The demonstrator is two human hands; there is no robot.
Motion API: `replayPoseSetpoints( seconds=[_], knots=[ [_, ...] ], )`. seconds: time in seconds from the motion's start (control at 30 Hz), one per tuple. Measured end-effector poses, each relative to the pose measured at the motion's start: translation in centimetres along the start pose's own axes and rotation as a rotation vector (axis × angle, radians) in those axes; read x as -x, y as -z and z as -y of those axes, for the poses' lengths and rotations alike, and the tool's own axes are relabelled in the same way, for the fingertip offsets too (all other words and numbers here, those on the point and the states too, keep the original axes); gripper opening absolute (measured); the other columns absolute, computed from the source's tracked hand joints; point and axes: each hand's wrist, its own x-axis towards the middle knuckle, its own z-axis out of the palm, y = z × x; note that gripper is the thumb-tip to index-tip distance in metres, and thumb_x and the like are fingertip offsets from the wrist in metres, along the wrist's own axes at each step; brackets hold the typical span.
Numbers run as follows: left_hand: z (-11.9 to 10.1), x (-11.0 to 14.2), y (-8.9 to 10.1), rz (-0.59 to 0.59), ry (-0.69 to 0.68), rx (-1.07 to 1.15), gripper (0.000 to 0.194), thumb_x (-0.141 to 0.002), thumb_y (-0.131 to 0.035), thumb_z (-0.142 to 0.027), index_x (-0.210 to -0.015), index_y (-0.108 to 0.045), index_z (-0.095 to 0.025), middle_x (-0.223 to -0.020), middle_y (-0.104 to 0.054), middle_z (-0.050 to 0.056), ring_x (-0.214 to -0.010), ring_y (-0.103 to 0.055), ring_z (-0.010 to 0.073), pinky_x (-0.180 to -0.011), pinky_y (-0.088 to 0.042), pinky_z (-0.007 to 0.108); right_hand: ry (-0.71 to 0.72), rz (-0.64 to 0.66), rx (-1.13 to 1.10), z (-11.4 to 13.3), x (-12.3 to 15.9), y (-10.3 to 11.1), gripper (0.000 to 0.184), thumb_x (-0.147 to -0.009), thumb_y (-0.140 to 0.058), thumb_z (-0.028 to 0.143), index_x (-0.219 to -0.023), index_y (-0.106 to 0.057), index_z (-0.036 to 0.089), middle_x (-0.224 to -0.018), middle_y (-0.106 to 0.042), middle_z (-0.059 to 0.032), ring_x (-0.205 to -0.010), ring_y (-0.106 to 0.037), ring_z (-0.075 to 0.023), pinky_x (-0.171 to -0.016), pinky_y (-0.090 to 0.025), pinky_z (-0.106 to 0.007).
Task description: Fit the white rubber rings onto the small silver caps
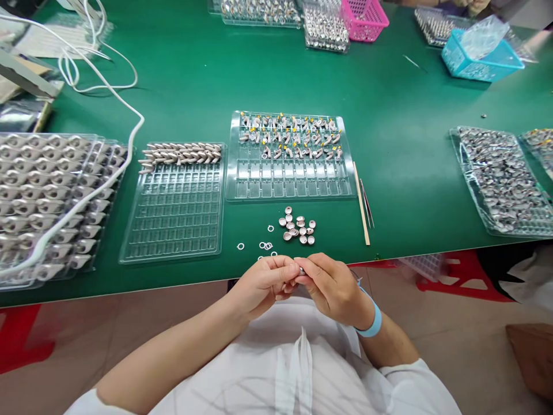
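Just off the table's front edge, my left hand and my right hand meet fingertip to fingertip. Both pinch one small silvery part, mostly hidden by the fingers. A light blue band circles my right wrist. Beyond the hands lies a loose group of small round metal caps. Several thin white rings are scattered to the left of the caps. Farther back, a clear tray carries rows of small curved parts with yellow bits on many of them.
A wooden stick and tweezers lie right of the tray. On the left are a partly filled clear tray, stacked trays of beige shells and a white cable. Filled trays, a pink basket and a blue basket stand farther off.
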Motion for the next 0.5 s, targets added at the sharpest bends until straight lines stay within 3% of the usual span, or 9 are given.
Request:
replayPoseSetpoints(
  seconds=[0.13, 0.3, 0.5],
  knots=[
    [-0.08, -0.16, 0.27, 0.042, 0.039, -0.017, 0.038, -0.065, -0.085, -0.041, -0.069, -0.061, -0.012, -0.063, -0.053, 0.0, -0.055, -0.044, 0.0077, -0.046, -0.023, 0.02, -0.007, -0.053, -0.02, -0.07, 0.09, -0.16, 0.033, -0.097, -0.046, 0.017, -0.129, -0.049, 0.012, -0.088, -0.065, -0.0108, -0.074, -0.06, -0.0171, -0.06, -0.052, -0.028],
    [-0.01, -0.17, 0.52, 0.044, -0.01, -0.066, 0.039, -0.068, -0.083, -0.041, -0.061, -0.057, -0.012, -0.056, -0.048, -0.002, -0.053, -0.039, 0.0067, -0.048, -0.023, 0.021, 0.024, -0.09, 0.035, 0.25, -0.2, -0.28, 0.031, -0.096, -0.047, 0.016, -0.126, -0.051, 0.009, -0.078, -0.063, -0.0083, -0.064, -0.057, -0.0164, -0.054, -0.047, -0.027],
    [0.22, -0.17, -0.03, 0.027, -0.01, -0.049, 0.044, -0.069, -0.081, -0.046, -0.061, -0.056, -0.012, -0.055, -0.043, -0.003, -0.05, -0.032, 0.0053, -0.046, -0.016, 0.021, 0.052, -0.105, 0.143, 0.29, -0.09, -0.39, 0.039, -0.095, -0.047, 0.016, -0.133, -0.046, 0.009, -0.077, -0.064, -0.0081, -0.067, -0.059, -0.0181, -0.055, -0.049, -0.028]
  ],
)
